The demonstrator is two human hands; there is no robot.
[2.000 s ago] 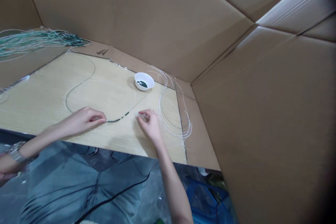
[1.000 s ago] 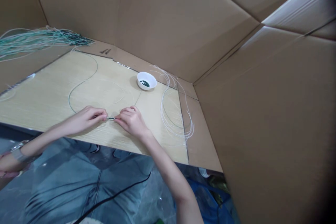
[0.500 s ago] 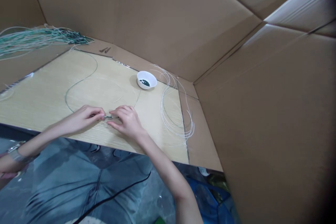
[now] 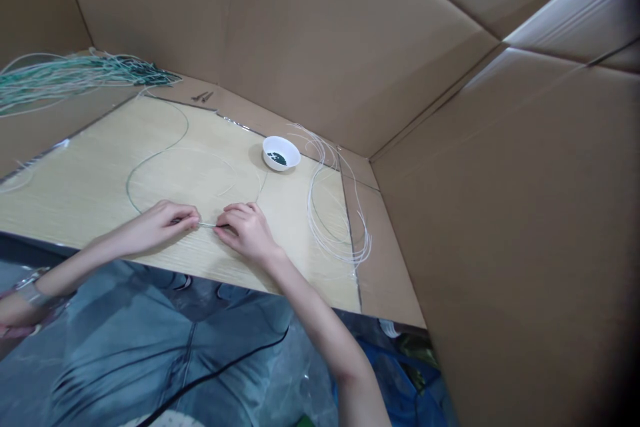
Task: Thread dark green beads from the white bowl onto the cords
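Observation:
My left hand (image 4: 175, 219) pinches a thin pale green cord (image 4: 207, 224) near the front of the wooden board. Just to the right, my right hand (image 4: 240, 227) is closed on the same cord, and a short stretch shows between the fingertips. From my left hand the cord curves out over the board in a wide loop. Beyond my right hand stands a white bowl (image 4: 273, 145) with small dark green pieces inside. Whether dark pieces sit under my right fingertips is hard to make out.
Loose white cords (image 4: 314, 227) lie coiled at the board's right edge. A bundle of green and white cords (image 4: 65, 83) rests at the back left. Two small brown objects (image 4: 203, 97) lie behind the board (image 4: 100, 173). Cardboard walls (image 4: 350, 47) surround the back and right.
My right hand has closed its fingers and shifted slightly right. The dark pieces seen on the cord between my hands no longer show there. My left hand keeps its pinch.

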